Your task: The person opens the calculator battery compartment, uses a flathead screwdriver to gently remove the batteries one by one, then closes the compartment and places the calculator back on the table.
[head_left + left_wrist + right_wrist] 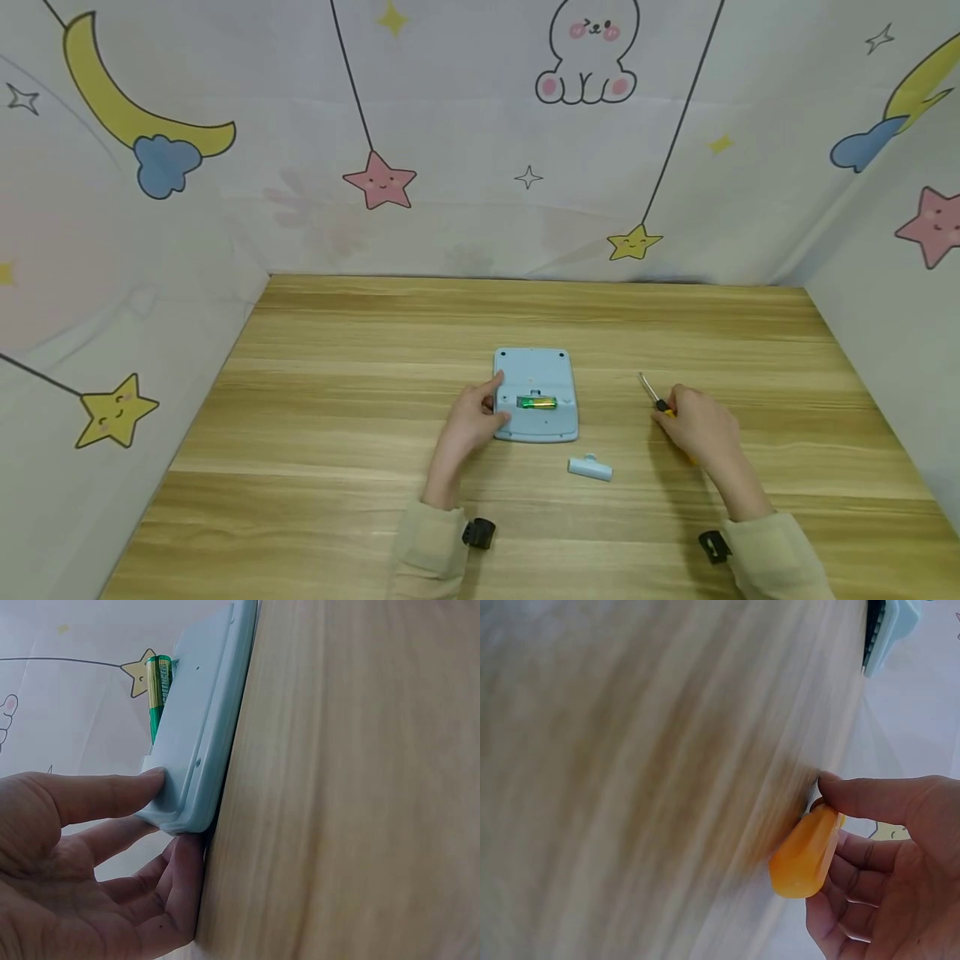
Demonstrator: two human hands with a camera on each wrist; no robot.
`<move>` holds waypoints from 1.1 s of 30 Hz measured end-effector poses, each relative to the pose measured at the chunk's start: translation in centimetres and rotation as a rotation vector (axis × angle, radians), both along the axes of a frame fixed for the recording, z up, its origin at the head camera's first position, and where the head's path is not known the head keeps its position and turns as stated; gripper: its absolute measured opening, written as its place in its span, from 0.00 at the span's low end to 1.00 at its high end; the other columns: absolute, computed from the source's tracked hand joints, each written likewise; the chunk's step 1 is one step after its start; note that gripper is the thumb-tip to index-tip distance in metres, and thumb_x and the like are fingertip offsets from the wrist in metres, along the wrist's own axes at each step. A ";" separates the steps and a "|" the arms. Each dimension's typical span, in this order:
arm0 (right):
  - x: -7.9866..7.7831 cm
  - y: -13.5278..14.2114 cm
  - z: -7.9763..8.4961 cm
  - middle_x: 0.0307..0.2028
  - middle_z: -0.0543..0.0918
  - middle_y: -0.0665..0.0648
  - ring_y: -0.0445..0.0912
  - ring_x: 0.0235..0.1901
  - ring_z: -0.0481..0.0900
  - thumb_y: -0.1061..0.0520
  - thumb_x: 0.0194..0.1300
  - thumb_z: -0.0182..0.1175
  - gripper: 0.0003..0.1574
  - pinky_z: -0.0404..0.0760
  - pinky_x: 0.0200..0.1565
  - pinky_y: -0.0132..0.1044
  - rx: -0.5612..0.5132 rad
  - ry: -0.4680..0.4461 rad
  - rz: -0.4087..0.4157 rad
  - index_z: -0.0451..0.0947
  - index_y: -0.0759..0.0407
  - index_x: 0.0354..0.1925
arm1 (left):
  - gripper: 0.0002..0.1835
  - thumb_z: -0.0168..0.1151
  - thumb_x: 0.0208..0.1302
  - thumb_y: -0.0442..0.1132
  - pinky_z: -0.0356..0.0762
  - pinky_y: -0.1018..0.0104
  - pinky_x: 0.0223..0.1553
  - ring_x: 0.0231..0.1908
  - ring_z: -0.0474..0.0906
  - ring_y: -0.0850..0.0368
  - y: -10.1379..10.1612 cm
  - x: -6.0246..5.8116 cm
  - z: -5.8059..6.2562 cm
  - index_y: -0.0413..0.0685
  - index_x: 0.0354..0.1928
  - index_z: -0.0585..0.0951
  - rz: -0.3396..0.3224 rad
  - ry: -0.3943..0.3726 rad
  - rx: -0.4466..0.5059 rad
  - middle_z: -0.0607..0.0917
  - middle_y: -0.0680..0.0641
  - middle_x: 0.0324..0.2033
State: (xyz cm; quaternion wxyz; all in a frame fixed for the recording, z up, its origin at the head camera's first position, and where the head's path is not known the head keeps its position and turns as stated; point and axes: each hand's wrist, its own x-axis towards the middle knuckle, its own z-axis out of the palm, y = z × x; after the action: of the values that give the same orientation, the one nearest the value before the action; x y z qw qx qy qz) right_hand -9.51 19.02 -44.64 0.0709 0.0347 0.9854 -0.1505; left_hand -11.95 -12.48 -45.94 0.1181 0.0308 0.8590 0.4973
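A light-blue calculator lies face down on the table, its battery slot uncovered. Inside the slot sits a green and gold battery, whose end stands out above the casing in the left wrist view. My left hand holds the calculator's left edge, thumb on the back and other fingers at the side. To the right, my right hand pinches a screwdriver by its orange handle close to the tabletop. The screwdriver's tip points away from me, apart from the calculator. A light-blue battery cover rests below the calculator's right corner.
The wood-grain table reaches back to a white printed curtain, which also hangs along both sides. Each sleeve end has a black strap piece beside it.
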 end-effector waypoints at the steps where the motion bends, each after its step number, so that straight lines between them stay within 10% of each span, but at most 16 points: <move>1: 0.0 0.0 0.0 0.22 0.74 0.55 0.46 0.20 0.66 0.50 0.62 0.62 0.18 0.62 0.20 0.35 0.000 0.000 0.000 0.75 0.66 0.37 | 0.34 0.64 0.57 0.28 0.66 0.70 0.31 0.33 0.65 0.55 0.0 0.0 0.0 0.44 0.67 0.69 -0.002 0.002 0.000 0.72 0.40 0.37; 33: -0.1 0.6 -0.6 0.27 0.79 0.57 0.48 0.23 0.70 0.46 0.61 0.62 0.23 0.66 0.21 0.38 -0.019 -0.025 -0.005 0.74 0.65 0.42 | 0.34 0.64 0.56 0.28 0.65 0.70 0.31 0.33 0.65 0.55 0.2 0.0 -0.4 0.43 0.67 0.69 0.009 0.011 -0.004 0.71 0.40 0.36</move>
State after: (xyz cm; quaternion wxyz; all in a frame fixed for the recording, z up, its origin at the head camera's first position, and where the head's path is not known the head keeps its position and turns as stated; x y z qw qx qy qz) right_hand -9.60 19.64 -45.20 0.0830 0.0386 0.9830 -0.1594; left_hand -11.93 -12.29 -46.38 0.1112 0.0296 0.8608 0.4957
